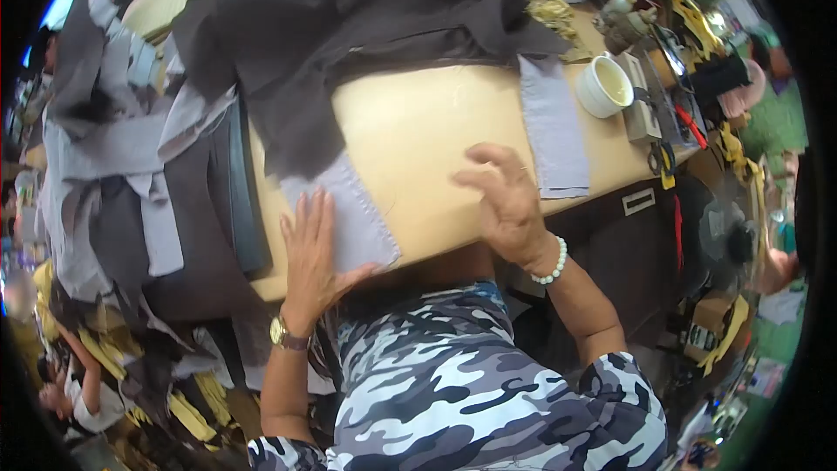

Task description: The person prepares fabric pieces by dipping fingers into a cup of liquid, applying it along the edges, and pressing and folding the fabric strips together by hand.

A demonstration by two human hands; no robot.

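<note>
My left hand (309, 249) lies flat with fingers spread on a light grey cloth piece (359, 218) near the table's front edge. That piece extends from under a dark brown-black garment (288, 52) spread over the far side of the table. My right hand (508, 205) is raised above the tabletop, fingers apart and slightly bent, with nothing visible in it. To its right, a second light grey cloth strip (555, 131) hangs from the dark garment towards the front edge.
A white cup (604, 87) stands at the right, beside a pale box (641, 100) and yellow-and-black scissors (663, 161). Dark and grey cloth pieces (122, 157) hang in a heap over the left side. Another person (83, 384) is at the lower left.
</note>
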